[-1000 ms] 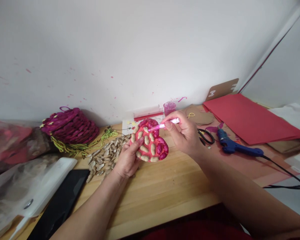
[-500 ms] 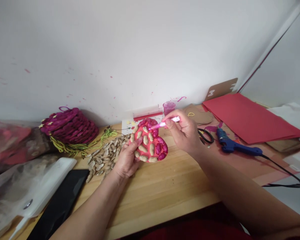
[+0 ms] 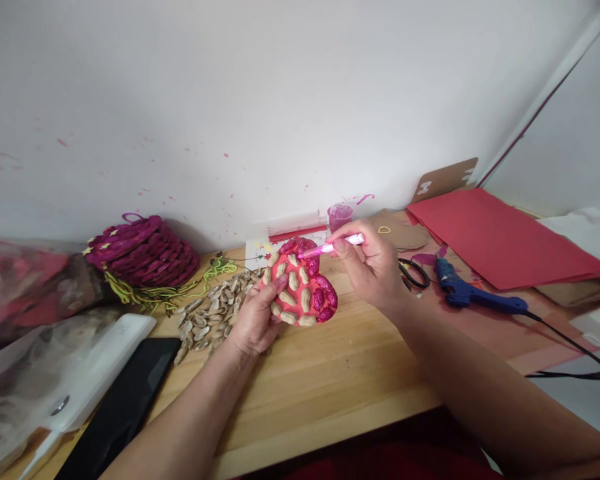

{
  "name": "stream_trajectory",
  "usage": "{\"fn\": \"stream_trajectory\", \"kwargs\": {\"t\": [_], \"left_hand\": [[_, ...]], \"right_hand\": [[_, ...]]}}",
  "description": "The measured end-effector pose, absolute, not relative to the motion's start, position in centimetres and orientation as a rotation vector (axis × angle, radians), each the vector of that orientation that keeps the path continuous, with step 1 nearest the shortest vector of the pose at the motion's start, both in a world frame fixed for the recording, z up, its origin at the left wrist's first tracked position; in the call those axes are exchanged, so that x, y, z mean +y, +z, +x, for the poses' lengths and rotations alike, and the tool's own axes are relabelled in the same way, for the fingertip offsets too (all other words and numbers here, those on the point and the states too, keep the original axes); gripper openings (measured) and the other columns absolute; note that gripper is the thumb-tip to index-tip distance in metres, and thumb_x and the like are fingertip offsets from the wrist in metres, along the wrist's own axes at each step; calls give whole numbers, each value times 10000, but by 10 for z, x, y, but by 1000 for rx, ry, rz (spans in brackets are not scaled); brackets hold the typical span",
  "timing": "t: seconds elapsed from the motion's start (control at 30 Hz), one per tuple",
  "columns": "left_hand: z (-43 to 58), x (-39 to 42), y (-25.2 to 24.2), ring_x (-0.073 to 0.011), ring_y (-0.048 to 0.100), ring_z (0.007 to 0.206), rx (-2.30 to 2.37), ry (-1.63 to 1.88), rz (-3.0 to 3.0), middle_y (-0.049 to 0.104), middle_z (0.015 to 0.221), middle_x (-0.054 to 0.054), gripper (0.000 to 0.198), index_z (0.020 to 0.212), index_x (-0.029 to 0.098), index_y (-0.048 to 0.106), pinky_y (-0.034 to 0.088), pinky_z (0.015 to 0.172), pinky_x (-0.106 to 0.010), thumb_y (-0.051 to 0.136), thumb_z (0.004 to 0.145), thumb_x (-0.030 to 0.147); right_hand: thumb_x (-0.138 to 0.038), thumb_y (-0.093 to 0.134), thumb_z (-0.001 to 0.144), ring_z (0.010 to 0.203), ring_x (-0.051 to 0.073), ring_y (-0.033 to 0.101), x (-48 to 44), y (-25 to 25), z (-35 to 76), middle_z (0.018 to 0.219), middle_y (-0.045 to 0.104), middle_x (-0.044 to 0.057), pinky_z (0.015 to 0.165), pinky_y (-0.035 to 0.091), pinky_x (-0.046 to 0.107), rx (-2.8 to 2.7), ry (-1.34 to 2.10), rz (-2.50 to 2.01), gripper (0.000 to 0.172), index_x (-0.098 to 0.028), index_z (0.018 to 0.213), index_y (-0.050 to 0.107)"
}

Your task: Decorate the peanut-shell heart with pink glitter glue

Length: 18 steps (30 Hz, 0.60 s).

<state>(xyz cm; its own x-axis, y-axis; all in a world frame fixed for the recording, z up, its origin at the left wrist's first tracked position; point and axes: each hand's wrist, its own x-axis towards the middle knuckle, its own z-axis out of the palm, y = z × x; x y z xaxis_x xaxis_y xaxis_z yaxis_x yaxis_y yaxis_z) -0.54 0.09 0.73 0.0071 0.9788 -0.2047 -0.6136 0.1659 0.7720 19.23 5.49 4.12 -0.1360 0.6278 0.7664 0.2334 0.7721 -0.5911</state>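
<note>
Peanut shells (image 3: pixel 306 299) dot the red heart (image 3: pixel 297 295) I've got in my left hand (image 3: pixel 257 319). My right hand (image 3: pixel 375 273) has a pink-tipped white pen or brush (image 3: pixel 330 248) pinched, tip by the upper shells.

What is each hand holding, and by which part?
Left hand: the peanut-studded piece, by its left edge. Right hand: the pen-like tool, near its white end.

paint-flecked white wall (image 3: pixel 260 100), wooden table (image 3: pixel 320 387)
</note>
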Motion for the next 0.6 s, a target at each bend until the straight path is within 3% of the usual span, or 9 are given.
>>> {"fn": "stream_trajectory", "kwargs": {"t": [0.13,0.27,0.37,0.43,0.6], "left_hand": [[-5,1,7,-19,303,312,870,1368,522,513,429,79,459,632,172,616,231,333,-157,1045,543,309],[-6,2,5,-24,357,327,908,1362,530,615,515,49,402,700,171,641,248,339,-159,1006,610,313],[-8,3,2,-20,320,316,916,1359,544,562,483,71,416,685,182,604,222,337,-160,990,644,330],[-9,3,0,-27,327,316,912,1357,546,542,473,77,411,694,184,606,231,340,-166,988,647,331],[-8,3,1,-37,413,343,906,1354,499,661,559,27,403,752,155,680,276,352,-159,1014,589,312]], "right_hand": [[-374,611,1054,892,180,704,56,40,193,959,741,32,772,558,351,-1721,403,-657,152,-248,1000,675],[-394,608,1055,864,178,703,56,39,193,942,746,33,738,551,345,-1723,418,-663,174,-246,990,674],[-405,606,1056,871,182,709,56,40,193,935,748,34,748,556,346,-1713,413,-657,188,-244,990,677],[-406,605,1057,881,184,713,56,40,192,935,750,35,750,559,347,-1715,408,-661,188,-245,992,679],[-392,606,1056,872,186,717,55,40,192,940,753,39,720,558,343,-1729,424,-665,172,-248,987,671]]}}
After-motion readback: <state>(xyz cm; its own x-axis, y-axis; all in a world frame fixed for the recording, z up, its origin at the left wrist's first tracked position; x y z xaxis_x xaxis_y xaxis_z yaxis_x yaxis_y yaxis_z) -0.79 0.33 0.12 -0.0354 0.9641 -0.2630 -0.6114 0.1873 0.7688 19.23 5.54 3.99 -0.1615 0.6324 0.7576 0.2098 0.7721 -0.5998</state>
